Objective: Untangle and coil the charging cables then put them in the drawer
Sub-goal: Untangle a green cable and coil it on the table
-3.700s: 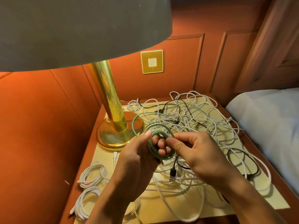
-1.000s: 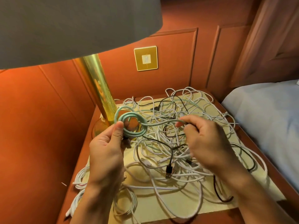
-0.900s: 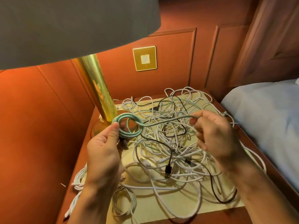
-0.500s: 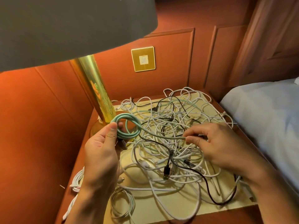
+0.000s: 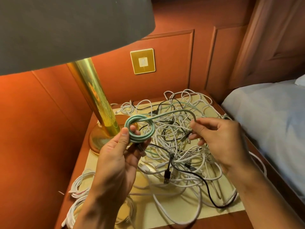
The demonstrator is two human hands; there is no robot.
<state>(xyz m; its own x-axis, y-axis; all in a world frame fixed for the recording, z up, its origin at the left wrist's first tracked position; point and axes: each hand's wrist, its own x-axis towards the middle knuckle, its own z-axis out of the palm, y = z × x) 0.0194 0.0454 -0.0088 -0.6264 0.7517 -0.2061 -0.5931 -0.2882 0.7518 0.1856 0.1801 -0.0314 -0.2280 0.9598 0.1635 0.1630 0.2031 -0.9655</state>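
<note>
My left hand (image 5: 118,156) pinches a small coil of mint-green braided cable (image 5: 140,131) between thumb and fingers, held up above the nightstand. The green cable's free length arcs right to my right hand (image 5: 219,139), which pinches it near its end above the pile. Below lies a tangle of white and black charging cables (image 5: 178,159) on the nightstand top (image 5: 158,210). A black USB plug (image 5: 167,176) hangs out of the tangle. No drawer is in view.
A brass lamp (image 5: 97,103) with a grey shade stands at the back left of the nightstand. Coiled white cables (image 5: 79,184) lie at the front left corner. A bed (image 5: 270,123) borders the right side. A gold wall plate (image 5: 142,61) sits on the wood panelling behind.
My right hand rose from the pile and drew the green cable's free length up into an arc. My left hand kept holding the coil near the lamp.
</note>
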